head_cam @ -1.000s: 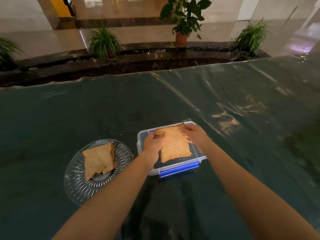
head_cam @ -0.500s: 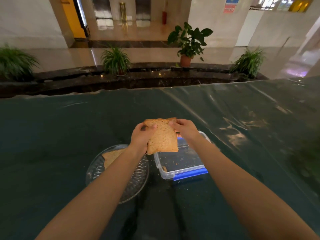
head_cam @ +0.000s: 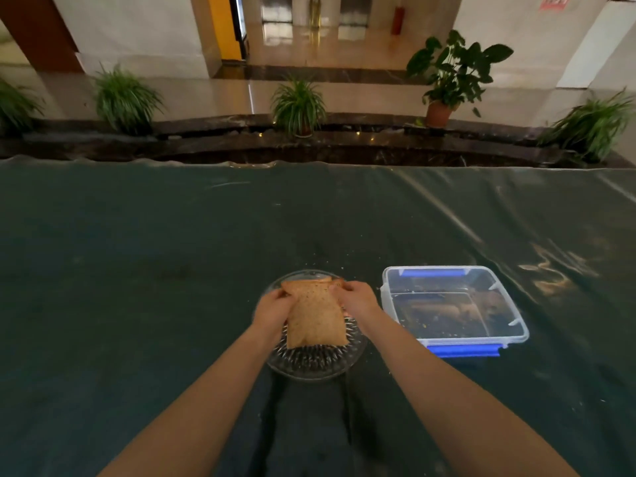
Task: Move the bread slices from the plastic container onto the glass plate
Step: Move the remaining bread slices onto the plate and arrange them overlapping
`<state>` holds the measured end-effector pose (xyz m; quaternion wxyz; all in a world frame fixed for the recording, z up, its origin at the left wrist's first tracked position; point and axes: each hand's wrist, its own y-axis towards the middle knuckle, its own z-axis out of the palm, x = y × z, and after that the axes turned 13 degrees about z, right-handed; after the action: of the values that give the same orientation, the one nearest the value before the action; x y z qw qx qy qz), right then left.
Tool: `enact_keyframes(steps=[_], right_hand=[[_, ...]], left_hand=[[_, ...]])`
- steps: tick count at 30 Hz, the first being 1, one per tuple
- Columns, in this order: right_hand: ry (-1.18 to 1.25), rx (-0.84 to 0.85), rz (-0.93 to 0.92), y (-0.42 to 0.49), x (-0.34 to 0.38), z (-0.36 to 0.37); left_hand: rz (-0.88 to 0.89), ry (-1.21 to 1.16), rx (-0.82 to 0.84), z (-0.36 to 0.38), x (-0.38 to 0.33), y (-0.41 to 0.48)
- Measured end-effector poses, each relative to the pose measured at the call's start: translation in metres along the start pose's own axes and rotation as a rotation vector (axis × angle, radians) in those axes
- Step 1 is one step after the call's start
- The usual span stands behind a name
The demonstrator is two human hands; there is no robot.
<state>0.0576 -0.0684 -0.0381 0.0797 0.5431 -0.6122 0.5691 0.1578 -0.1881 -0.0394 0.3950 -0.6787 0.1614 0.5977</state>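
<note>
Hands, left [head_cam: 273, 309] and right [head_cam: 358, 297], pinch bread slice [head_cam: 315, 316] far corners over glass plate [head_cam: 309, 368]; lower flat, centred, then release together.

Bread slice carried from the plastic container to over the glass plate

A second ago both hands held the bread slice [head_cam: 315, 313] inside the plastic container [head_cam: 509, 333]; half a second ago it was lifted between container and glass plate [head_cam: 315, 368]. Now the left hand [head_cam: 273, 309] and right hand [head_cam: 358, 299] grip its far corners over the plate, covering the slice already there. The container, right of the plate, now holds only crumbs.
</note>
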Motion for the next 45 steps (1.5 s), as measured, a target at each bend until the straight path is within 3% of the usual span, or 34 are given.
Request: enact_keyframes(steps=[8, 29, 45], right_hand=[[-0.126, -0.084, 0.052, 0.010, -0.010, 0.029], [-0.263, -0.234, 0.044, 0.070, 0.002, 0.048], [-0.283, -0.147, 0.059, 0.065, 0.002, 0.033]], left_hand=[[-0.065, 0.075, -0.055, -0.013, 0.023, 0.014], [0.004, 0.457, -0.098, -0.002, 0.039, 0.073], [0.037, 0.580, 0.018, -0.010, 0.029, 0.065]])
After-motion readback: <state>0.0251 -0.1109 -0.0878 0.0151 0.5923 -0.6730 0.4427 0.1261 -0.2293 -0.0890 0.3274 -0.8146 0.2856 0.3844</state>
